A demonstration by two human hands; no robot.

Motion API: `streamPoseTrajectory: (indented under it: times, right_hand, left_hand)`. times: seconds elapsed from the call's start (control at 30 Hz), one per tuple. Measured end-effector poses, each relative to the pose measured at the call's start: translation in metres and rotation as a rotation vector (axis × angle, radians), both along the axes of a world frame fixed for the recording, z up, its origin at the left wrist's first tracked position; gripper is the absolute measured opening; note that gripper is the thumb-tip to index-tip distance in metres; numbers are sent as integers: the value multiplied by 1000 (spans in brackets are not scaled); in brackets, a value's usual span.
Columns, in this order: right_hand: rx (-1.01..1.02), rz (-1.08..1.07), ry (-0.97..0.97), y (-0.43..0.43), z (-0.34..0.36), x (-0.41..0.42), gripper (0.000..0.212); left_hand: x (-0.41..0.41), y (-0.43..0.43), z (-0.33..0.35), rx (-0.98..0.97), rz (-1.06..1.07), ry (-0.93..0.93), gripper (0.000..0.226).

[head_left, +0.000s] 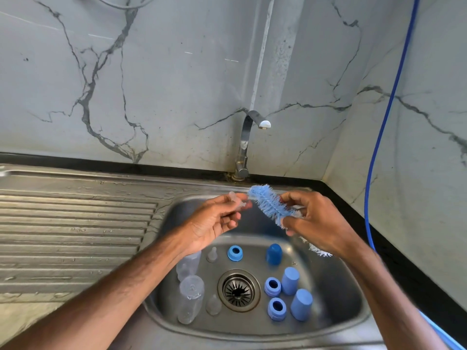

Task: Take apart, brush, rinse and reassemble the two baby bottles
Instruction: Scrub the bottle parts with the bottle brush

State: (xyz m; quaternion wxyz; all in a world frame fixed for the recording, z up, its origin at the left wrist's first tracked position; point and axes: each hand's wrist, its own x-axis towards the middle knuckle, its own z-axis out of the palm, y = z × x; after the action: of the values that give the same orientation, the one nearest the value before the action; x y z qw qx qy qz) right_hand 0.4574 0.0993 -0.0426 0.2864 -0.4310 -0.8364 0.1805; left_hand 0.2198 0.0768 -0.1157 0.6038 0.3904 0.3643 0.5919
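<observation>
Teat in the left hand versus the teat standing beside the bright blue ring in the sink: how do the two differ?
The held teat is pinched in the left hand above the basin; the sink teat stands free on the sink floor. The held teat is tipped sideways next to the brush bristles; the sink teat sits upright, tip up, beside the blue ring. Both are clear and colourless.
</observation>
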Motion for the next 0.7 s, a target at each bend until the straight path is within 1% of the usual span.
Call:
streamPoseTrajectory:
  times: [0.1, 0.17, 0.2, 0.27, 0.3, 0.33, 0.47, 0.57, 0.7]
  right_hand:
    - [56, 23, -6, -1, -1, -3, 34]
    - [70, 43, 24, 0, -3, -5, 35]
    - [62, 50, 43, 1, -5, -7, 35]
    - [12, 60, 85, 4, -9, -8, 34]
    - [-9, 61, 95, 5, -12, -8, 32]
    - [-26, 66, 98, 6, -13, -9, 31]
    - [-117, 71, 172, 11, -16, -8, 32]
    - [-114, 27, 195, 15, -18, -5, 30]
    - [-158, 7, 238, 17, -20, -7, 30]
  left_hand:
    - [5, 3, -7, 6, -25, 59, 20]
    - [10, 5, -12, 27, -38, 131, 19]
    - [13, 5, -13, 38, -33, 170, 25]
    - [18, 5, -15, 61, 1, 264, 44]
    - [20, 5, -16, 77, 17, 308, 47]
    - [21, 5, -16, 96, 28, 339, 44]
    - [18, 7, -16, 168, 59, 338, 32]
    - [17, 7, -14, 226, 54, 350, 31]
    - [23, 5, -12, 264, 49, 367, 33]
